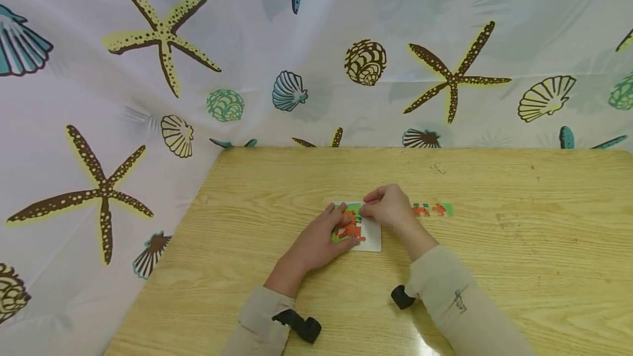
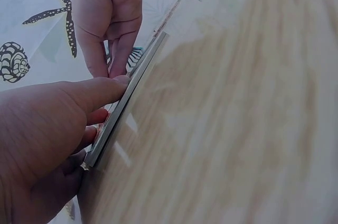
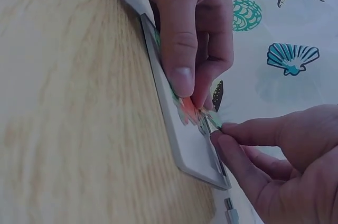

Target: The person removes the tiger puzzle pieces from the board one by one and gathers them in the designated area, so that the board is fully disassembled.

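Observation:
A small white puzzle board (image 1: 373,239) lies on the table, its left part covered by joined jigsaw pieces (image 1: 351,231) with an orange striped figure on green. My left hand (image 1: 316,239) rests over these, fingers spread on the picture and thumb along the near side. At the board's far edge my right hand (image 1: 390,209) pinches a jigsaw piece (image 3: 215,120) between thumb and forefinger; the fingers hide most of it. In the right wrist view, the left thumb (image 3: 182,78) presses near the orange part of the picture. Bare white board shows at the right.
To the right of the board, loose jigsaw pieces (image 1: 440,209) lie in a row, partly behind the right hand. The wooden table (image 1: 519,268) ends at a hanging cloth (image 1: 316,109) printed with starfish and shells. Black straps (image 1: 309,329) sit on the sleeves.

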`<state>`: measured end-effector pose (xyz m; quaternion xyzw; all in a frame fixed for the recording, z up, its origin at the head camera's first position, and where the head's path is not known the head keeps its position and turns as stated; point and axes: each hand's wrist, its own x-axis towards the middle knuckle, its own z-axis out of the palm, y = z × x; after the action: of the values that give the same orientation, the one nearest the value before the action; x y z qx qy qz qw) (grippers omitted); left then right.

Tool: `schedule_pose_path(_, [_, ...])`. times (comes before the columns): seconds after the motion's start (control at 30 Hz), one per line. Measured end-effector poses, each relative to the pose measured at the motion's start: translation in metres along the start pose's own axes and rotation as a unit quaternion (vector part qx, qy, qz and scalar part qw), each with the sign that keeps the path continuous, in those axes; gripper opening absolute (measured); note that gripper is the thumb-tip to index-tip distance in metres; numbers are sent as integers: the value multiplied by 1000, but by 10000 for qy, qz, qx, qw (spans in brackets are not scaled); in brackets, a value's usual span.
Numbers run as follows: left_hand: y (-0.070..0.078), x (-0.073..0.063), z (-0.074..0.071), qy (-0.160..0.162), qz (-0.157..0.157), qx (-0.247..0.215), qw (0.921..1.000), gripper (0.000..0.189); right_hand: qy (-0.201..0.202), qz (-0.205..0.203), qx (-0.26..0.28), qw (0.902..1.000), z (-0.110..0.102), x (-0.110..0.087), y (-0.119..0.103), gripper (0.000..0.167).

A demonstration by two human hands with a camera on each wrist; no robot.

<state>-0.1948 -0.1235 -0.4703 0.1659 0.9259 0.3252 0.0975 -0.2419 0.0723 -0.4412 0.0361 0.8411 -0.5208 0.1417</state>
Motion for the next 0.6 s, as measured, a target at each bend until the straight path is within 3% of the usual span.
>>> schedule_pose_path(0.33, [2,0,-1,-61,52,-107,9999,56,-275,-13,665,9974,-3,1,4,15])
schedule_pose_path(0.6, [2,-1,-2,-62,-24,-60,10000,61,-348,-198,757,9963,-6,-1,8,15])
